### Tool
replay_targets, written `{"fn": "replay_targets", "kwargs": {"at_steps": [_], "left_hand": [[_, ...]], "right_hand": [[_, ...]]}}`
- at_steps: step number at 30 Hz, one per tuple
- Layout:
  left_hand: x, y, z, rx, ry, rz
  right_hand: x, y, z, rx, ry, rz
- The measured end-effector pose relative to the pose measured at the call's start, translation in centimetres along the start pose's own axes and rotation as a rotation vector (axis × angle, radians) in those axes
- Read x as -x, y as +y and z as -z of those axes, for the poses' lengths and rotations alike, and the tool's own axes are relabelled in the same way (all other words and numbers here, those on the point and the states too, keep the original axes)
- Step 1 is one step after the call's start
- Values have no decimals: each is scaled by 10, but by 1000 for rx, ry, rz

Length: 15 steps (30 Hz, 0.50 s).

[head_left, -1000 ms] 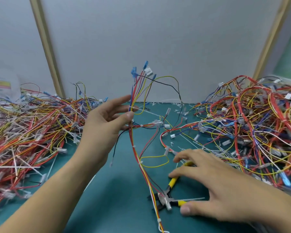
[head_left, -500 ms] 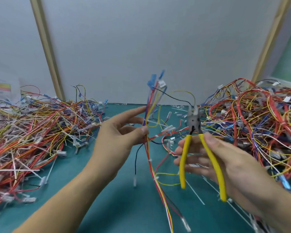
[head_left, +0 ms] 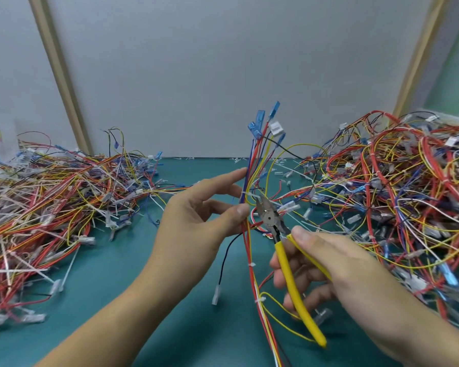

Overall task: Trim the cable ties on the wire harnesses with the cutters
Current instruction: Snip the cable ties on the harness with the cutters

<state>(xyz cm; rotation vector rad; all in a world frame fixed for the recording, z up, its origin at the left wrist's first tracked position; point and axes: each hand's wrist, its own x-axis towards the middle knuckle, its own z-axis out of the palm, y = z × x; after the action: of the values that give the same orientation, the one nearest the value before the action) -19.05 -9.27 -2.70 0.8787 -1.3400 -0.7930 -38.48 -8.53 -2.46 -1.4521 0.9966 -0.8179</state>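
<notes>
My left hand [head_left: 196, 218] pinches a wire harness [head_left: 252, 165] of red, yellow, blue and white wires between thumb and fingers and holds it upright above the green mat. Blue terminals and a white connector top the harness. A white cable tie [head_left: 247, 194] wraps the bundle just above my thumb, its tail pointing right. My right hand [head_left: 339, 271] grips the yellow-handled cutters [head_left: 286, 258]. Their steel jaws are slightly apart, with the tips right at the tie's tail. Two more ties sit lower on the harness.
A large heap of harnesses [head_left: 51, 197] covers the mat on the left. Another heap [head_left: 398, 186] fills the right side. The green mat [head_left: 122, 282] shows between them, with cut tie scraps near the grey back wall [head_left: 223, 75].
My right hand picked the cutters up from the mat, raised them and brought the jaws left to the tie. My left hand shifted the harness rightward and held on.
</notes>
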Motion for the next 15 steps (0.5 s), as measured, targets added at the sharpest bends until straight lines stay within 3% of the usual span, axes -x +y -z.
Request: {"fn": "replay_targets", "kwargs": {"at_steps": [15], "left_hand": [[3, 2, -3, -79, -36, -30]], "right_hand": [[0, -1, 0, 36, -26, 0]]}}
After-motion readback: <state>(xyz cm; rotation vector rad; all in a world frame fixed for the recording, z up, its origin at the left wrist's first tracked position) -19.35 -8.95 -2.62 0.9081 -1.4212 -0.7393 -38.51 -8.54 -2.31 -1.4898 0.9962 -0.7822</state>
